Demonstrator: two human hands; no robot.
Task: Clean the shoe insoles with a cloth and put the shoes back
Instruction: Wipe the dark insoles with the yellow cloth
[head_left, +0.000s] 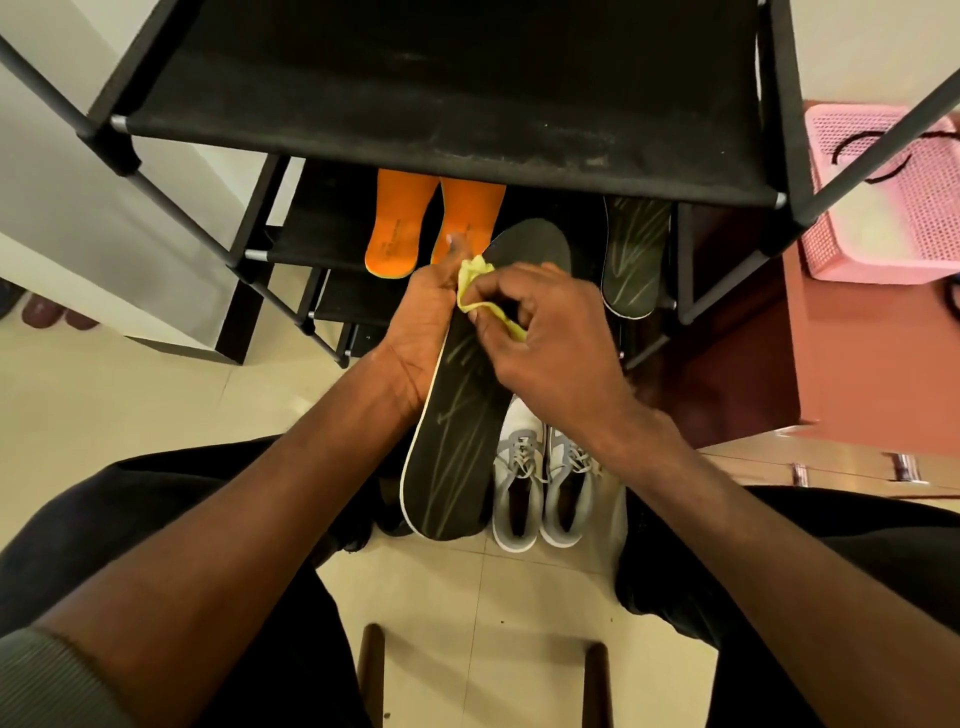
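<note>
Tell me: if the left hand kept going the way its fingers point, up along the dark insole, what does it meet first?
Probably the orange insoles on the rack shelf. The left hand holds the dark insole with fingers aimed up toward them, and nothing shows between. Depth is unclear, so it might pass above them.

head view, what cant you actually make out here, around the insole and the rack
1. Head view: most of the yellow cloth is hidden inside the right hand's grip.
2. The far ends of the orange insoles and the second dark insole are hidden by the rack's top shelf.
3. The print on the orange insoles is too small to read.
4. The toes of the grey shoes are covered by the right wrist and the held insole.
</note>
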